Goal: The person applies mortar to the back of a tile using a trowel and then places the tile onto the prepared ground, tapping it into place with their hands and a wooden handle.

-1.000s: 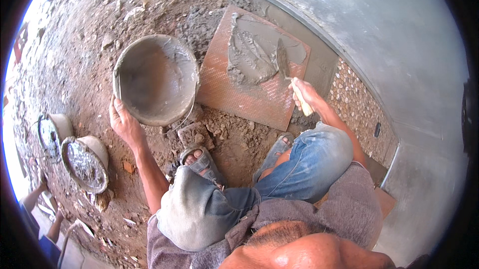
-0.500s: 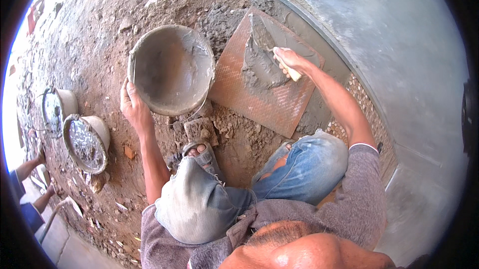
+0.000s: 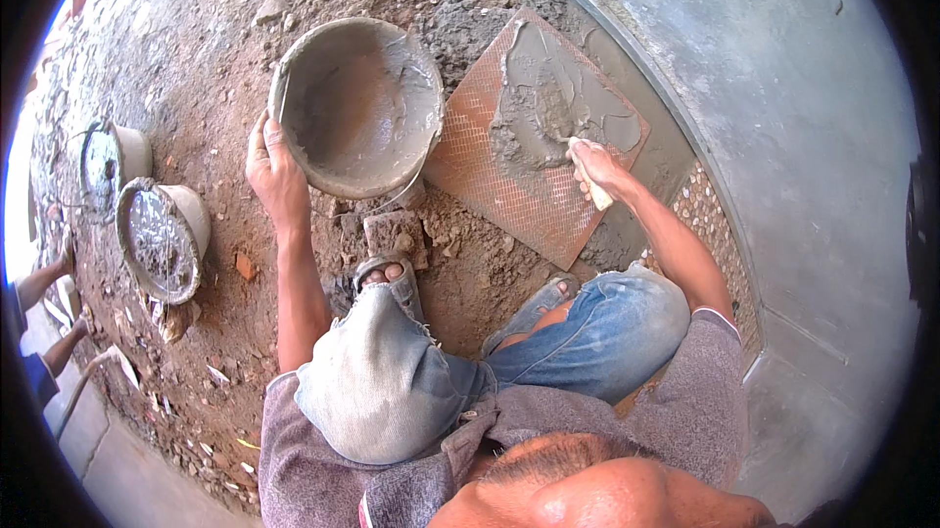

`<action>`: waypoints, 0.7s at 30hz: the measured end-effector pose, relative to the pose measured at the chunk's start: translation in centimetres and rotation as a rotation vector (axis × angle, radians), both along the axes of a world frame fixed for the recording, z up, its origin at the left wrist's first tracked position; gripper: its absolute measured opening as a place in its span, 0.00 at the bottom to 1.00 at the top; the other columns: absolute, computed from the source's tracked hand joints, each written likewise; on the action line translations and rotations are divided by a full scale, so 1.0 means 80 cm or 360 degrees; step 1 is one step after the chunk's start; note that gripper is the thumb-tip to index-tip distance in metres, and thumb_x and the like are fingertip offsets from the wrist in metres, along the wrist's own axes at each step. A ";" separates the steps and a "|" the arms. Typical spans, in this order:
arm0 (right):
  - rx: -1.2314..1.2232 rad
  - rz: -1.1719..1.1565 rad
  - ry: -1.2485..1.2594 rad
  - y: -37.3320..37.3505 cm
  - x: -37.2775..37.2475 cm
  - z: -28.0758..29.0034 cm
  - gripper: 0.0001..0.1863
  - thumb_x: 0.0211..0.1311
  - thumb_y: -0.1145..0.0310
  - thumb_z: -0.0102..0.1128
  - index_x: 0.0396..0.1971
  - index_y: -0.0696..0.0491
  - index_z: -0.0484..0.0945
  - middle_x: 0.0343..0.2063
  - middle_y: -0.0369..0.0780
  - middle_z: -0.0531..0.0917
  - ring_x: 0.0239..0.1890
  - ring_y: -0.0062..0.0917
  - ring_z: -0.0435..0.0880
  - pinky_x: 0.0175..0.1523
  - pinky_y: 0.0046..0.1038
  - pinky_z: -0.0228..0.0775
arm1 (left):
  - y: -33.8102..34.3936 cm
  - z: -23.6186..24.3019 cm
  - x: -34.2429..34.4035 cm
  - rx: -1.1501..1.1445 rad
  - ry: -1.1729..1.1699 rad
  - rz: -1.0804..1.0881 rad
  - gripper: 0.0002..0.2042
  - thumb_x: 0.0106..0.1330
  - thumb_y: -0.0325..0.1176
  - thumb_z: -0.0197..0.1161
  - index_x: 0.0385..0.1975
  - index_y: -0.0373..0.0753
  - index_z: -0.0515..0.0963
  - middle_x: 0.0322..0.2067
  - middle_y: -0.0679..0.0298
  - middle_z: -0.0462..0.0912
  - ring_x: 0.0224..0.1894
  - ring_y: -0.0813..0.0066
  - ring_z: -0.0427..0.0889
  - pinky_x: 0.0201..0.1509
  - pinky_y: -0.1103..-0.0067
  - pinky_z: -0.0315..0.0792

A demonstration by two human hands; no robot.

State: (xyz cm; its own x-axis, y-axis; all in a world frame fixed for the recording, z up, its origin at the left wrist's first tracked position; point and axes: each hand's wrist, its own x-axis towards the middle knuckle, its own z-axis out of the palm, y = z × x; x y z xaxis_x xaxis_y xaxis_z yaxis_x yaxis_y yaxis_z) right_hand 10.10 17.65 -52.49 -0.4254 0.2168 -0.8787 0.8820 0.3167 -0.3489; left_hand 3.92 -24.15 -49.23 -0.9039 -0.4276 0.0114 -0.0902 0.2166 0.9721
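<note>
Under my left hand (image 3: 277, 176) is the rim of a large mortar-coated bucket (image 3: 338, 88), gripped at its near left side and tilted so its inside faces me. Some wet grey mortar clings to the inner wall. My right hand (image 3: 597, 164) is closed round the pale handle of a trowel (image 3: 601, 197). The trowel's blade lies in the grey mortar (image 3: 526, 141) spread over the far right half of a square reddish tile (image 3: 480, 141). The tile's ribbed back faces up, and its near left part shows bare.
Two smaller buckets (image 3: 194, 217) with mortar-caked rims stand at the left. A brick piece (image 3: 394, 231) lies by my sandalled foot. Smooth grey floor (image 3: 813, 185) and a pebbled strip (image 3: 700, 210) border the right side. Another person's legs (image 3: 49, 278) show at far left.
The trowel has moved toward me across the tile, and the mortar there is spread differently. My left hand still grips the bucket. The whole view has shifted slightly.
</note>
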 end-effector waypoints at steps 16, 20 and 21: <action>0.0227 0.0927 0.0048 -0.006 -0.035 0.015 0.23 0.67 0.52 0.36 0.45 0.57 0.68 0.20 0.43 0.76 0.18 0.31 0.77 0.29 0.35 0.71 | 0.003 0.008 0.003 0.0078 -0.0059 0.0010 0.17 0.69 0.37 0.48 0.49 0.30 0.72 0.34 0.65 0.77 0.34 0.81 0.72 0.38 0.84 0.68; 0.0066 0.1299 0.0075 0.017 0.018 0.019 0.22 0.67 0.52 0.36 0.43 0.57 0.66 0.13 0.39 0.71 0.12 0.22 0.72 0.20 0.31 0.69 | -0.001 0.009 0.004 0.0089 -0.0113 0.0003 0.17 0.69 0.37 0.48 0.48 0.30 0.72 0.35 0.65 0.76 0.35 0.81 0.72 0.39 0.84 0.68; 0.0428 0.1447 0.0297 0.023 0.033 0.016 0.22 0.67 0.52 0.36 0.42 0.57 0.66 0.13 0.40 0.70 0.12 0.22 0.72 0.19 0.30 0.69 | -0.002 0.007 0.003 0.0116 -0.0166 0.0023 0.17 0.69 0.37 0.48 0.48 0.30 0.72 0.35 0.65 0.76 0.35 0.81 0.72 0.39 0.84 0.68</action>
